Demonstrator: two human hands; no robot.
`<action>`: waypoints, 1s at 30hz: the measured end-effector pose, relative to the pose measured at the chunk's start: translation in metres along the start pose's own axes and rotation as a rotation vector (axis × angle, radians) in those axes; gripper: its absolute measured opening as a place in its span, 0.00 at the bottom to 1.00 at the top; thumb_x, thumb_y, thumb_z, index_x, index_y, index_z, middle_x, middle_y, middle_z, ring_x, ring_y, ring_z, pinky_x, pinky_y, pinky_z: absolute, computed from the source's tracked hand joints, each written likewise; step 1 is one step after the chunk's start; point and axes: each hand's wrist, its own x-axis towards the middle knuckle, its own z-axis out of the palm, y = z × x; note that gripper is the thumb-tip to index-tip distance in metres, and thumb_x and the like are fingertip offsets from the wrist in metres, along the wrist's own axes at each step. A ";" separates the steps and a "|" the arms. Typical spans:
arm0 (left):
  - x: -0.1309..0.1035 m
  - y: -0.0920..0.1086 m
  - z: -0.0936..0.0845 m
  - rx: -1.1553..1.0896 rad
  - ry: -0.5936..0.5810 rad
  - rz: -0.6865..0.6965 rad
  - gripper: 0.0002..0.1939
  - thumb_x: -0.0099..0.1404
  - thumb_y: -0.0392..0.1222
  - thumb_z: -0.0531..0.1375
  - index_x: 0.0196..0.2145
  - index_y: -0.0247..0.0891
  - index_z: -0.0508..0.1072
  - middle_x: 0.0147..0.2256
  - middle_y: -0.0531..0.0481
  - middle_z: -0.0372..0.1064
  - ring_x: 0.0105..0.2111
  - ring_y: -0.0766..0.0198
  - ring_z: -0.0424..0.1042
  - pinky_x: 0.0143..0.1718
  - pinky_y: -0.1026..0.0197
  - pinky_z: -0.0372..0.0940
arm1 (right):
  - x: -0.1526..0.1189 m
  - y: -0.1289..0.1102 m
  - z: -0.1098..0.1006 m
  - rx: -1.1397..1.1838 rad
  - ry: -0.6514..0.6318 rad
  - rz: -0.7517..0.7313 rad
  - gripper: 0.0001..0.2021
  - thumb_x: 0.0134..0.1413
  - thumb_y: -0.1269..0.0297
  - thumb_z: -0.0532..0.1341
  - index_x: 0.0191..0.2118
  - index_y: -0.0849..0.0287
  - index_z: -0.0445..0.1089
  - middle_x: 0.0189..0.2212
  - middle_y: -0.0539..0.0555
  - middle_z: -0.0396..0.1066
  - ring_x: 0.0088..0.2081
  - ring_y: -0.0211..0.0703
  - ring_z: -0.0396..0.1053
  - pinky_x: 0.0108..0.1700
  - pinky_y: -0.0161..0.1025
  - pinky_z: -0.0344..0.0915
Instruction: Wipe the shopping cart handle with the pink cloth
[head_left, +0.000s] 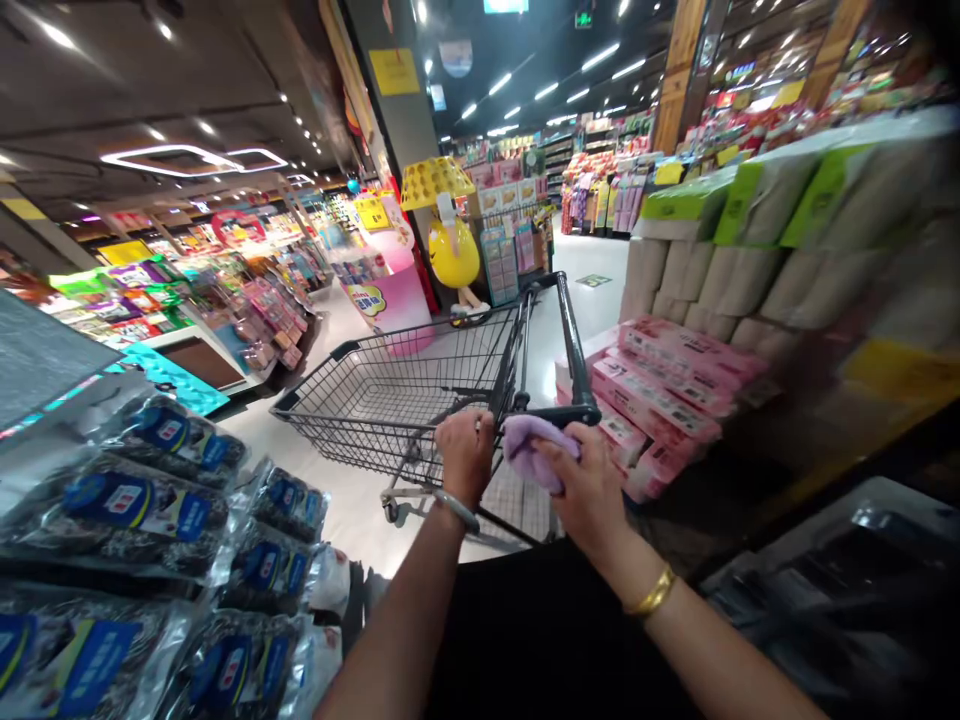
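An empty black wire shopping cart (375, 385) stands before me, turned sideways, with its handle end toward the right. My left hand (466, 452) is closed around the near rear edge of the cart's frame, a bracelet on its wrist. A lilac cloth (534, 450) is pinched in my right hand (589, 485), just below the near end of the cart's handle bar (574, 345). Fingers and thumb press into the cloth's right side. A gold bracelet sits on the right wrist.
Plastic-wrapped packages (142, 510) fill the near left. Pink packs (660, 395) and stacked paper rolls (750, 270) stand close on the right. Beyond the cart are a pink display bin (390, 310), a yellow figure (454, 255) and a pillar (405, 110).
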 end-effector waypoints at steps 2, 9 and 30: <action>-0.012 0.027 -0.001 -0.114 0.151 0.084 0.21 0.79 0.50 0.47 0.49 0.41 0.77 0.48 0.42 0.78 0.54 0.52 0.72 0.59 0.49 0.58 | 0.004 0.001 -0.014 0.022 0.041 0.039 0.22 0.55 0.78 0.60 0.52 0.50 0.77 0.52 0.60 0.64 0.52 0.55 0.69 0.51 0.51 0.74; -0.025 0.067 -0.016 -0.321 0.111 0.146 0.26 0.78 0.44 0.45 0.22 0.43 0.66 0.27 0.49 0.69 0.37 0.58 0.70 0.48 0.54 0.65 | 0.039 0.018 -0.058 0.157 -0.179 -0.017 0.19 0.53 0.71 0.61 0.48 0.51 0.79 0.54 0.58 0.67 0.53 0.54 0.70 0.53 0.51 0.73; -0.133 0.078 -0.094 -0.087 0.293 0.186 0.06 0.68 0.47 0.62 0.42 0.48 0.74 0.36 0.44 0.78 0.40 0.46 0.77 0.54 0.37 0.65 | 0.031 -0.011 -0.058 0.240 -0.156 -0.324 0.14 0.60 0.73 0.62 0.47 0.49 0.80 0.56 0.57 0.74 0.57 0.54 0.71 0.58 0.56 0.72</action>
